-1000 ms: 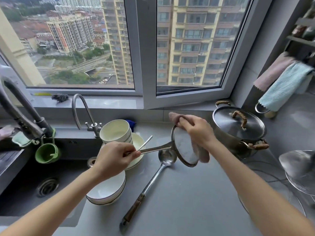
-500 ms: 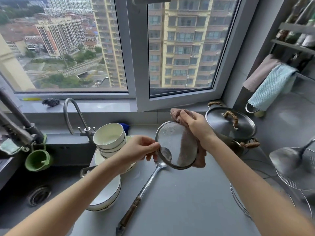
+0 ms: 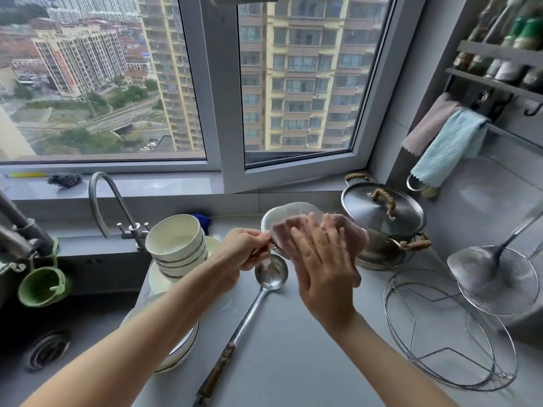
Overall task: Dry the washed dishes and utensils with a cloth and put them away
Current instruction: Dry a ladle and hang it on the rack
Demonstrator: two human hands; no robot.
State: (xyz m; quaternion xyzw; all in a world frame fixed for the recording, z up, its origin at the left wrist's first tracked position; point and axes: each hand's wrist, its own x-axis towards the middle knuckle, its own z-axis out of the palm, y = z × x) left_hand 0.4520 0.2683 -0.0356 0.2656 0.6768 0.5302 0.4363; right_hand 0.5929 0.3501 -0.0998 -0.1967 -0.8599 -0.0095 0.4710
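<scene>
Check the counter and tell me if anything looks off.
One thing: the stack of bowls by the tap leans left rather than standing straight. The ladle lies flat on the counter, and nothing looks spilled or broken.

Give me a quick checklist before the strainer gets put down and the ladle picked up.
1. Left hand grips the round metal mesh strainer by its handle: ok.
2. Right hand presses the pink cloth against the mesh: ok.
3. Mesh dry: cannot tell.
4. Long steel ladle lies free on the grey counter: ok.
5. Stacked white bowls stand close to the left hand: not ok.
</scene>
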